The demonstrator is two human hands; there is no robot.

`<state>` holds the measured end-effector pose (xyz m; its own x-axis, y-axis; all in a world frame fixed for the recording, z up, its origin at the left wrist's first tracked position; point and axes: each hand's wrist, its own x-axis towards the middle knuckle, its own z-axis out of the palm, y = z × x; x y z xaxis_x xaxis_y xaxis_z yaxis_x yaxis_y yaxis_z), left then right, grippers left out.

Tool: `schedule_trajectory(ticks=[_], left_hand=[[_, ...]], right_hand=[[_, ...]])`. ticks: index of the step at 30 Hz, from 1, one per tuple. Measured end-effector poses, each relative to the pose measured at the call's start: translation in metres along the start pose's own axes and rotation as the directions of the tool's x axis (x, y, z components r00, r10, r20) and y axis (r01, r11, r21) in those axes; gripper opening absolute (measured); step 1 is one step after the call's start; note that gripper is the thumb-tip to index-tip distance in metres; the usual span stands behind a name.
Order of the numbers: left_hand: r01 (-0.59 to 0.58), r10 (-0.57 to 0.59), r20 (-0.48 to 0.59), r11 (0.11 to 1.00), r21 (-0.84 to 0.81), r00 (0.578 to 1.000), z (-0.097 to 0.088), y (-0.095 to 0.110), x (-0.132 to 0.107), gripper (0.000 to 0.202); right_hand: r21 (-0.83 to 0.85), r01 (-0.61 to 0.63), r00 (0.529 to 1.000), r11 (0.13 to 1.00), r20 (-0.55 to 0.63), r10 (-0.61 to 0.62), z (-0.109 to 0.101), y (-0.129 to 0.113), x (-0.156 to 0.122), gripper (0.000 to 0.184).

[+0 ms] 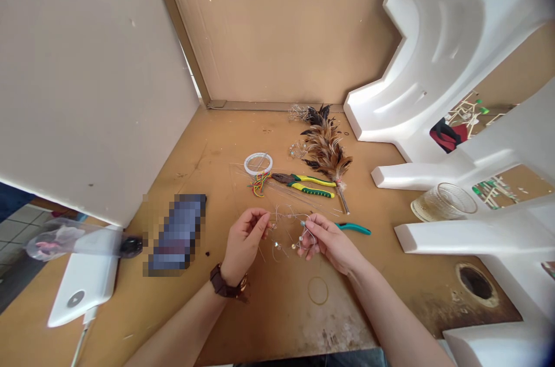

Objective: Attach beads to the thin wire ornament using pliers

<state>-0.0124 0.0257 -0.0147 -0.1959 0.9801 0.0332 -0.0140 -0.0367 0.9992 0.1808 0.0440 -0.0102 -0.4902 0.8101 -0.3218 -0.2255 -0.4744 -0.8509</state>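
The bench (208, 147) fills the lower view, closed in by a cardboard back panel (281, 26), a foam board (87, 84) on the left and moulded white foam packing (437, 49) on the right. Toward the back of the bench lie a feather duster (325, 150), a clear plastic ring (258, 163), pliers with yellow-and-green grips (303, 182) and a small tangle of coloured wires (259, 185). A teal cutter handle (353, 229) pokes out just past the right hand (332, 243).

That hand and the left hand (245, 245), near each other but apart, each pinch a beaded wire loop (286, 234) between thumb and forefinger, just above the bench at the person's centre. Such a light fingertip grip seems right for wire this thin: it gives fine control without kinking, and the raised loop stays clear of the loose strands below.
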Motion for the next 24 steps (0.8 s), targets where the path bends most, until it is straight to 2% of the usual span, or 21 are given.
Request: schedule_trajectory(ticks=[8,19,24], left_hand=[[-0.002,0.002,0.011,1.000,0.000,1.000,-0.0001,0.0020,0.0007,0.018],[-0.049,0.054,0.052,0.994,-0.099,0.997,-0.0031,0.0039,-0.0007,0.018],[-0.084,0.089,0.062,0.992,-0.092,0.994,-0.0031,0.0049,-0.0021,0.018]], right_hand=[[-0.048,0.071,0.997,0.996,-0.025,-0.072,-0.0013,0.0024,0.0018,0.028],[-0.049,0.089,0.995,0.995,-0.033,-0.091,-0.0028,0.0026,0.0026,0.026],[-0.052,0.087,0.995,0.995,-0.046,-0.090,-0.0025,0.0023,0.0025,0.026]])
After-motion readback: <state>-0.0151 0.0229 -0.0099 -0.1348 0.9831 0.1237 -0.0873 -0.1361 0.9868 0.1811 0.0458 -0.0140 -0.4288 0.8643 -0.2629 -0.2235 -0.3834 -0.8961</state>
